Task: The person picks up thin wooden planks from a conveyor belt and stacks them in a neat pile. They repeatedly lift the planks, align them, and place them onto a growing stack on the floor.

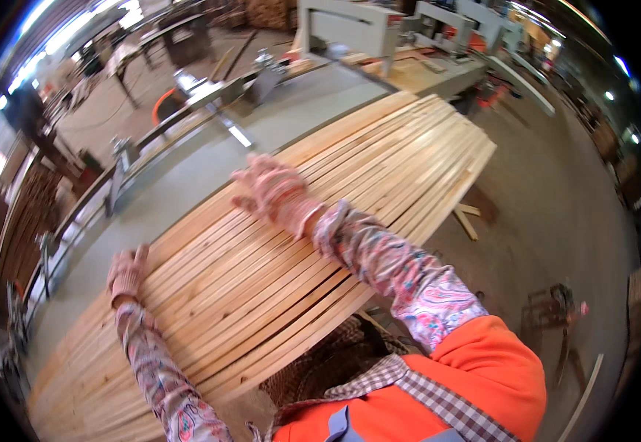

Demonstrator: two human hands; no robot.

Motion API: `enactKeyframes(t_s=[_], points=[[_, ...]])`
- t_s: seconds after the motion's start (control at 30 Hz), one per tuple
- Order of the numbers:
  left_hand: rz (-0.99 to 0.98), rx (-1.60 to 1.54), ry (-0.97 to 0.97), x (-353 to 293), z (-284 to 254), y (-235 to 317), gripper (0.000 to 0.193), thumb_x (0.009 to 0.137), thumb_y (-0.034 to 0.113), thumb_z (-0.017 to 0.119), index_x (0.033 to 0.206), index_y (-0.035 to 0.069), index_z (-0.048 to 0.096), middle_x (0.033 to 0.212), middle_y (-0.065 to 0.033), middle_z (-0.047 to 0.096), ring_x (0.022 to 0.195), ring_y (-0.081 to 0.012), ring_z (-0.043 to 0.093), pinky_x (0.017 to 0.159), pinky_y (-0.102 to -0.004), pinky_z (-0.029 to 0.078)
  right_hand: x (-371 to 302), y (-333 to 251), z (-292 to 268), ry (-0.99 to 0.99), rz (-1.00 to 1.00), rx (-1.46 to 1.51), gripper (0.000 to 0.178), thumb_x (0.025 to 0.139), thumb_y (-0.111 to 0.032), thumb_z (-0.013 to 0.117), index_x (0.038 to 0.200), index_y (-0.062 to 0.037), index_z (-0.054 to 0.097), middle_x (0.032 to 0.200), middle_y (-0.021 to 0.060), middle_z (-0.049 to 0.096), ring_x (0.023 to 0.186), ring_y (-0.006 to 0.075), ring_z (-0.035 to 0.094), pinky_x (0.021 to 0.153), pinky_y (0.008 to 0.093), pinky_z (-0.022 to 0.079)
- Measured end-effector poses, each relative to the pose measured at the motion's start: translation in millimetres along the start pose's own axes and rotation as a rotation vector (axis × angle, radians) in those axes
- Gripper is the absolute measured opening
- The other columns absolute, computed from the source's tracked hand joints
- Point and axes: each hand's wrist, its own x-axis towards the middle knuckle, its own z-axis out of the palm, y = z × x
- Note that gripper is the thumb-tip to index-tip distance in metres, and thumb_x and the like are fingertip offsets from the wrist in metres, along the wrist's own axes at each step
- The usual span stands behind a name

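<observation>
Many long pale wooden strips (291, 250) lie side by side in front of me, running from the lower left to the upper right. Pink knitted gloves cover both hands. My left hand (127, 272) rests at the far edge of the strips, its fingers stretched out. Farther right, my right hand (274, 191) lies over the strips near that same edge, with its fingers apart. Neither hand is wrapped round a strip. Narrow dark gaps show between some of the nearer strips.
Beyond the strips runs a grey machine table (187, 173) with a rail and metal clamps (265, 70) along its far side. A white machine frame (350, 29) stands at the back. Loose wood pieces (466, 219) lie below the right end.
</observation>
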Motion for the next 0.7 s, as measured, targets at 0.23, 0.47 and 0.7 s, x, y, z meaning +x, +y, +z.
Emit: enactKeyframes(t_s=[0.23,0.47,0.7], points=[[-0.029,0.027,-0.136,27.0,30.7,-16.8,0.077,0.101,0.065,0.02,0.116,0.007,0.068,0.116,-0.0205,0.068,0.111,-0.0393,0.063,0.098,-0.0468,0.048,-5.0,-2.0,-15.5,-0.101,0.06,0.083,0.064,0.096,-0.061,0.05,0.145,-0.0199,0.051,0.154,0.015,0.038,0.145,0.0319,0.034,0.12,0.0422,0.027],[-0.177,-0.233,0.077,9.5,-2.9,10.2,0.091,0.095,0.077,0.024,0.097,0.001,0.074,0.099,-0.0235,0.071,0.099,-0.0407,0.067,0.087,-0.0473,0.05,-9.4,4.6,-4.2,0.052,0.001,0.095,0.062,0.097,-0.06,0.049,0.143,-0.0182,0.053,0.153,0.0183,0.039,0.146,0.0322,0.032,0.12,0.0442,0.024],[-0.114,-0.338,-0.11,3.5,-15.9,-1.1,0.077,0.097,0.07,0.035,0.093,0.004,0.074,0.092,-0.0207,0.072,0.093,-0.0374,0.068,0.086,-0.0479,0.051,-12.0,7.2,-1.5,0.129,-0.067,0.025,0.058,0.095,-0.06,0.052,0.134,-0.0174,0.06,0.145,0.0158,0.048,0.139,0.0323,0.041,0.117,0.047,0.026]])
